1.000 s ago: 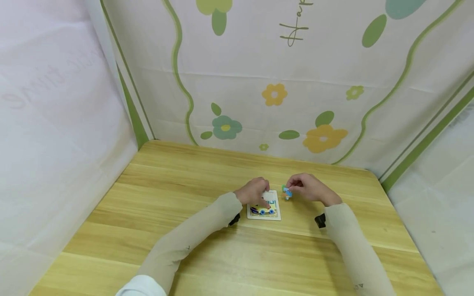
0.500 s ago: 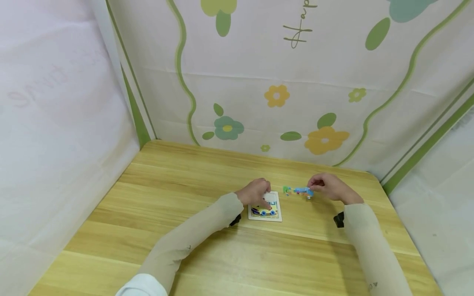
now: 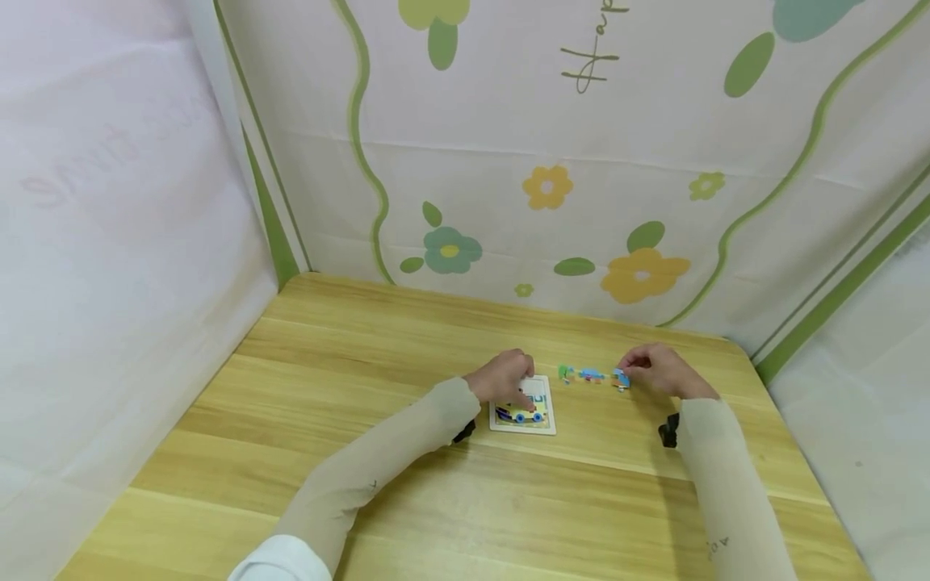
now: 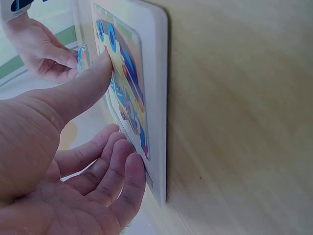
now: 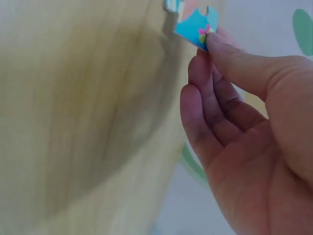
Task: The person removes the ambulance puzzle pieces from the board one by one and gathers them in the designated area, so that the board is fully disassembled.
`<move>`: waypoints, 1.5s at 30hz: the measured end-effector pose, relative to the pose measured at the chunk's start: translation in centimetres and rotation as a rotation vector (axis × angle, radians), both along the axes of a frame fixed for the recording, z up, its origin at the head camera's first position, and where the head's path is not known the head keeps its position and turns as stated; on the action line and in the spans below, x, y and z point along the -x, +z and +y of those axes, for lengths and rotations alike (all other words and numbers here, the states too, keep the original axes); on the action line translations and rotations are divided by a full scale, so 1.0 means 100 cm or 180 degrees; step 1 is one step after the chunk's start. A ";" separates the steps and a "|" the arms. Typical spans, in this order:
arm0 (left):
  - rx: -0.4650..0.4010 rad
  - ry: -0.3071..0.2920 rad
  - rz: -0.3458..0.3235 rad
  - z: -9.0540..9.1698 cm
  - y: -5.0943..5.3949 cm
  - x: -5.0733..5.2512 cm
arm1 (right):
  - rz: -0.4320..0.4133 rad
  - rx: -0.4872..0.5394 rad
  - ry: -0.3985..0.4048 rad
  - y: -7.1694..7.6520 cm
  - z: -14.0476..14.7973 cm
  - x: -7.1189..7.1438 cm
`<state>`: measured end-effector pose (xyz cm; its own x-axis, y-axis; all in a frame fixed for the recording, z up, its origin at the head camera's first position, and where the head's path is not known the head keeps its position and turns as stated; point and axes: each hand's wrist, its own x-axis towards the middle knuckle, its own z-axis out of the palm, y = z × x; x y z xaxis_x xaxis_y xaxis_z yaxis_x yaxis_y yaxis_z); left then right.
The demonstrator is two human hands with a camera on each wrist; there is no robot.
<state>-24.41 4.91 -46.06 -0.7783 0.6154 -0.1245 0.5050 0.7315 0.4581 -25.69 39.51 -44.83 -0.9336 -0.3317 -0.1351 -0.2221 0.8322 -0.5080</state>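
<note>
A small jigsaw puzzle board (image 3: 523, 431) with a white rim lies on the table, showing a yellow vehicle with blue wheels. My left hand (image 3: 501, 378) rests on it: in the left wrist view the straight thumb presses the picture, and the loosely bent fingers touch the board's edge. Between thumb and forefinger, my right hand (image 3: 663, 373) pinches a blue puzzle piece (image 5: 193, 25) with a pink and yellow mark. A greenish puzzle piece (image 3: 565, 374) and another blue puzzle piece (image 3: 591, 374) lie in a row between the board and my right hand.
The wooden table (image 3: 407, 516) extends around the board. A white cloth (image 3: 479, 202) printed with flowers hangs along its back edge. Further white cloth walls stand at the left and right sides.
My right hand has moved to the right with the blue piece, away from the board. The loose pieces, earlier bunched together, now lie spread in a row. My left hand stays on the board.
</note>
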 end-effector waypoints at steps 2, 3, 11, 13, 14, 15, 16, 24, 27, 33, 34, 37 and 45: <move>-0.0003 -0.0013 -0.0004 0.001 0.000 0.000 | 0.0064 0.0008 -0.0019 -0.003 0.000 0.000; -0.0005 -0.0015 -0.0011 0.001 0.000 0.000 | 0.0101 0.0008 -0.0018 -0.005 0.000 0.001; 0.0034 -0.0023 0.0006 0.001 0.001 -0.001 | 0.0143 -0.0015 -0.0136 -0.016 -0.001 0.002; 0.0041 -0.0015 0.0005 0.001 0.001 -0.001 | 0.0150 -0.0010 -0.0131 -0.018 -0.002 0.002; 0.0041 -0.0011 0.0003 0.001 0.001 -0.001 | 0.0162 -0.0010 -0.0130 -0.018 -0.002 0.002; 0.0039 -0.0010 0.0002 0.001 0.001 -0.001 | 0.0175 -0.0006 -0.0138 -0.019 -0.003 0.002; 0.0036 -0.0012 -0.0002 0.001 0.001 -0.001 | 0.0185 0.0000 -0.0132 -0.019 -0.003 0.002; 0.0003 -0.0073 -0.0060 -0.001 0.001 0.001 | 0.0166 0.0014 -0.0173 -0.017 -0.004 -0.002; -0.0080 -0.0156 -0.0112 -0.005 0.003 0.002 | 0.0122 0.0045 -0.0204 -0.014 -0.005 -0.002; -0.0327 -0.0280 -0.0286 -0.019 0.006 0.008 | 0.0107 0.0063 -0.0188 -0.004 -0.018 -0.003; -0.0340 -0.0264 -0.0315 -0.022 0.007 0.008 | 0.0109 0.0058 -0.0168 -0.002 -0.023 -0.003; -0.0345 -0.0227 -0.0332 -0.031 0.009 0.010 | 0.0104 0.0046 -0.0078 0.003 -0.037 -0.004; -0.0448 -0.0259 -0.0364 -0.059 0.011 0.006 | 0.0132 -0.0016 0.0320 0.014 -0.086 -0.005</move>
<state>-25.05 -0.95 -44.96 -0.7110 0.6933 -0.1174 0.4988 0.6149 0.6108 -25.22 30.92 -43.41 -0.9005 -0.4234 -0.0991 -0.3254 0.8072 -0.4925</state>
